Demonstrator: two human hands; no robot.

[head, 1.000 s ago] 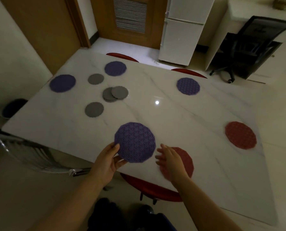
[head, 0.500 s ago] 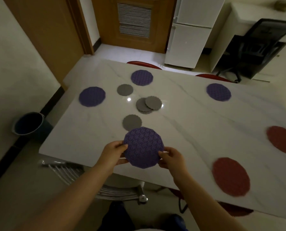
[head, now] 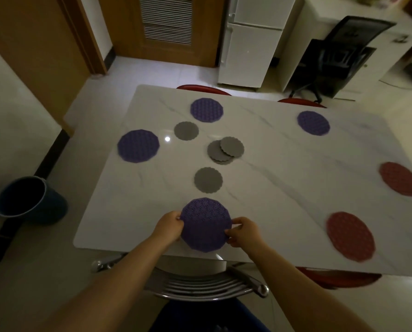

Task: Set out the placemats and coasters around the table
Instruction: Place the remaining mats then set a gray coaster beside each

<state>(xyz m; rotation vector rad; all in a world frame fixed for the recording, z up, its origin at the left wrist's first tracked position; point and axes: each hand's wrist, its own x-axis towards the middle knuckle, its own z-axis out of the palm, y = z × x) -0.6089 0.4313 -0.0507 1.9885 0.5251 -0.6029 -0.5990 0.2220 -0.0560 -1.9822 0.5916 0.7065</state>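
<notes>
Holding the near purple placemat (head: 206,225) by its opposite sides, the left hand (head: 169,226) and the right hand (head: 244,232) each close their grip on its rim, thumbs on top and fingers curled beneath. The mat is at the near edge of the white marble table (head: 284,178), with its lower rim past that edge. Whether it touches the top I cannot tell.

Just beyond it, apart from it, lies a single grey coaster (head: 208,179). Further in is an overlapping pile of grey coasters (head: 225,149); the count is unclear. Another lone grey coaster (head: 186,130) lies between the left purple placemat (head: 138,146) and the far purple placemat (head: 206,110). A fourth purple placemat (head: 313,123) lies along the far edge to the right, well apart from the rest. Two red placemats lie on the right side: the near red placemat (head: 350,236) by the near edge and the far red placemat (head: 400,178) toward the right end.

A metal-backed chair (head: 200,281) stands tucked under the near edge directly below the hands. Red seats (head: 203,89) show at the far edge. A dark blue bucket (head: 29,200) stands on the floor to the left of the table. Beyond are a white fridge (head: 250,41), a black office chair (head: 339,58) and a wooden door (head: 166,25).
</notes>
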